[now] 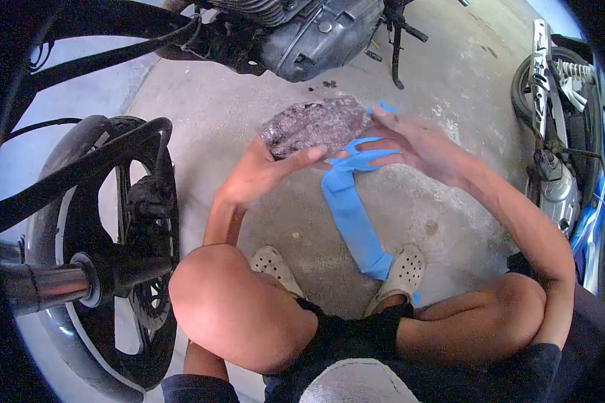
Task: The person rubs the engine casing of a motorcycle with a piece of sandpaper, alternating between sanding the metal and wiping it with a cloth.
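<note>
My left hand [259,173] grips a crinkled, greyish-purple bundle [316,126] from below, its thumb lying along the near side. The bundle has a shiny, wrinkled surface, and what is inside cannot be made out. At its right end, my right hand [413,142] is slightly blurred, with a long blue strip [351,213] running between its fingers. This strip is flat and soft like cloth or tape. It hangs down from the bundle towards the shoe on the right, and a small blue piece shows above the right fingers.
A motorcycle engine [323,40] is ahead, with a kickstand [398,60] beside it. Close on the left stands a front wheel [107,255] with a black fender. Another motorcycle [558,148] is at the right. Light clogs [405,272] rest on the concrete floor [282,221].
</note>
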A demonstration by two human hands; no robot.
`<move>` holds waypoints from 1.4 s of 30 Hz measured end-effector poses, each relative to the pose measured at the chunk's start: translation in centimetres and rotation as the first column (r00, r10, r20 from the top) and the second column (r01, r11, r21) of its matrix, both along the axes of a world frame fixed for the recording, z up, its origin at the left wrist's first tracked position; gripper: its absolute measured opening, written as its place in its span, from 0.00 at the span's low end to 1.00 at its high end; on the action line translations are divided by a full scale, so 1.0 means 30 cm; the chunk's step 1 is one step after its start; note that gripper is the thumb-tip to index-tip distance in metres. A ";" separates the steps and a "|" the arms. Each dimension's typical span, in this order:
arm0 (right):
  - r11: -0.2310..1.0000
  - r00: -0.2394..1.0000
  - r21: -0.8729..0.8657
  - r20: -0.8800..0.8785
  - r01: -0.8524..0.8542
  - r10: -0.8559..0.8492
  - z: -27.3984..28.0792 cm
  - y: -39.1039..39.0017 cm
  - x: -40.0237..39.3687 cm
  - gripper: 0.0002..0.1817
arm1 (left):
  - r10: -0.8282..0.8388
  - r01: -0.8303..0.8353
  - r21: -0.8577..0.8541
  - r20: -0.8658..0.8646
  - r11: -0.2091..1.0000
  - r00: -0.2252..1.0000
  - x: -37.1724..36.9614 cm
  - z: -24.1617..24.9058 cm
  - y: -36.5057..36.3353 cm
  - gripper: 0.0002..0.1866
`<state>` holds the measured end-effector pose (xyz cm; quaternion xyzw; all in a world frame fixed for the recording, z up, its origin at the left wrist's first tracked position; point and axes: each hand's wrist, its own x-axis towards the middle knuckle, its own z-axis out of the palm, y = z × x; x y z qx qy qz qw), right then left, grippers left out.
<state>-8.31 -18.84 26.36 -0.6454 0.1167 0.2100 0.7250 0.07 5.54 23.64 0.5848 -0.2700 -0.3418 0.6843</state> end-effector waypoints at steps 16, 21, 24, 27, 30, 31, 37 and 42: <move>0.828 0.820 -0.455 0.573 0.328 -0.011 0.030 0.013 0.064 0.16 | 0.486 -0.491 -0.064 0.299 0.869 0.821 -0.005 -0.143 0.038 0.33; 0.848 0.874 -0.266 0.308 0.459 -0.376 -0.206 0.082 0.036 0.13 | 0.340 -0.313 -0.241 0.885 0.919 0.319 -0.095 -0.227 -0.091 0.37; 0.917 0.916 0.010 0.035 0.400 -0.400 -0.267 0.094 0.028 0.12 | -0.030 -0.182 0.133 0.876 0.974 0.482 -0.105 -0.324 -0.123 0.41; 0.923 0.924 -0.057 -0.014 0.380 -0.381 -0.257 0.041 0.022 0.12 | -0.005 -0.203 0.177 0.765 0.963 0.644 -0.071 -0.355 -0.109 0.44; 0.961 0.966 -0.108 -0.007 0.256 -0.258 -0.285 0.066 0.025 0.13 | 0.241 -0.399 0.036 0.746 0.916 0.621 -0.076 -0.363 -0.084 0.44; 0.983 0.986 -0.073 -0.011 0.167 -0.169 -0.291 0.082 0.031 0.13 | 0.262 -0.437 0.006 0.793 0.900 0.550 -0.077 -0.360 -0.084 0.43; 0.948 0.980 -0.307 0.198 0.078 -0.017 -0.177 0.196 0.101 0.13 | 0.310 -0.362 -0.033 0.591 0.931 0.744 -0.052 -0.306 -0.053 0.44; 0.960 0.971 -0.262 0.238 0.099 -0.036 -0.120 0.226 0.156 0.14 | 0.356 -0.522 -0.126 0.858 0.844 0.369 -0.046 -0.245 -0.030 0.37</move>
